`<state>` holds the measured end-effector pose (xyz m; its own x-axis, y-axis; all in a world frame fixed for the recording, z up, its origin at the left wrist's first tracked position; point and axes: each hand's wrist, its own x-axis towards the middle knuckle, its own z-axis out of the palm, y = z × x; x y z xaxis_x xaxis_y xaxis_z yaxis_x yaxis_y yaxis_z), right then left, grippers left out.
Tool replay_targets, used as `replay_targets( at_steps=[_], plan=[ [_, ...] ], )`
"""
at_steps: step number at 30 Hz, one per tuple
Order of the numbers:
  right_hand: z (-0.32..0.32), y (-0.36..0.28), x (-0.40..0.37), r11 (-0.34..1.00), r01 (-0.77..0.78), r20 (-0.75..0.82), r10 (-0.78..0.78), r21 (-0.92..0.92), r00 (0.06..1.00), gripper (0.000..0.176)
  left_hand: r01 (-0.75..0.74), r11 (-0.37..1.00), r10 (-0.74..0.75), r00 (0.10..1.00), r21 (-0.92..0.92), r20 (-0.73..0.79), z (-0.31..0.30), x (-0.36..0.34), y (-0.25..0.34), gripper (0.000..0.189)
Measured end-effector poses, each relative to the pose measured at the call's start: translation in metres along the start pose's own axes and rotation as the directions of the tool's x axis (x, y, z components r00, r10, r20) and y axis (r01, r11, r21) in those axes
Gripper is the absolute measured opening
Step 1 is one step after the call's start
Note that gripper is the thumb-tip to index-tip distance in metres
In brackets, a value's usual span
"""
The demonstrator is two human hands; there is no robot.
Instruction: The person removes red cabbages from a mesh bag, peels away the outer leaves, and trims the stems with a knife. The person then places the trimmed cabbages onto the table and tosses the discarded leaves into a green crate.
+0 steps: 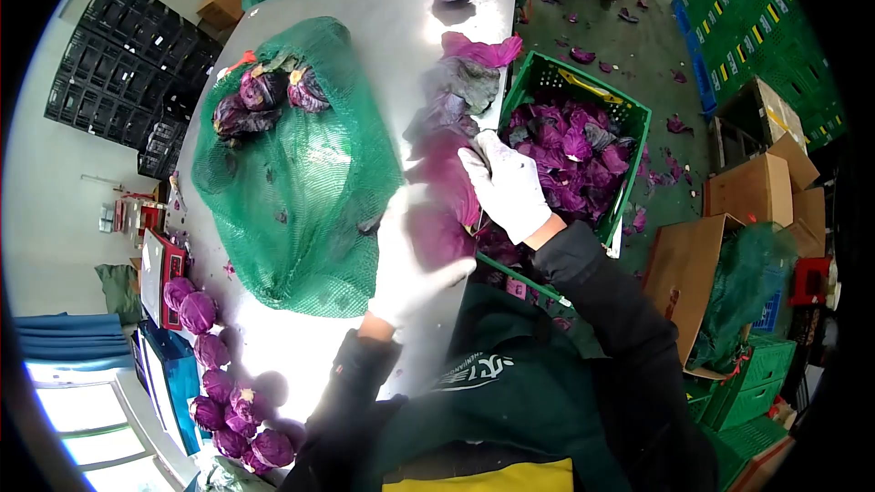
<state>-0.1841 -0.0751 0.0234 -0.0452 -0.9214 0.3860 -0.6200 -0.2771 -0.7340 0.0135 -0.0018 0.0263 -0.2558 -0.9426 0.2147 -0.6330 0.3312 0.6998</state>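
White gloves cover both hands. The right hand (506,187) lies flat, fingers stretched, on a purple red-cabbage head (442,205) at the edge of the shiny steel table (383,18). The left hand (410,264) presses against its near side, blurred and washed out by glare, so its grip cannot be told. Loose purple outer leaves (460,82) trail beyond. Just to the right, a green plastic crate (632,114) holds torn purple leaves. To the left, a green mesh sack (301,191) with cabbages inside crowds the tabletop. Pale lettering on the dark green apron (510,401) is unreadable. Brown cardboard boxes (752,187) stand farther right.
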Motion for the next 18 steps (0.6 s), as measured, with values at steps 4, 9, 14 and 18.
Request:
replay_targets(
  at_steps=[4,9,14,18],
  plan=[
    [0.015,0.066,-0.004,0.966,-0.184,-0.058,0.176,-0.181,0.983,0.030,0.018,0.999,-0.018,1.000,0.026,0.025,0.001,0.001,-0.008,0.099],
    [0.029,0.183,-0.048,0.857,-0.386,0.094,0.440,-0.342,0.893,0.050,0.096,0.957,-0.087,0.995,-0.274,0.045,-0.007,-0.009,-0.031,0.101],
    [-0.022,0.070,-0.025,0.944,-0.221,0.065,0.243,-0.243,0.968,0.075,0.227,0.862,-0.206,0.974,-0.454,0.095,-0.009,-0.013,-0.034,0.103],
    [-0.009,-0.023,-0.043,0.994,-0.092,0.400,0.061,0.058,0.915,0.059,0.295,0.817,-0.275,0.955,-0.496,0.115,-0.008,-0.006,-0.010,0.107]
  ],
)
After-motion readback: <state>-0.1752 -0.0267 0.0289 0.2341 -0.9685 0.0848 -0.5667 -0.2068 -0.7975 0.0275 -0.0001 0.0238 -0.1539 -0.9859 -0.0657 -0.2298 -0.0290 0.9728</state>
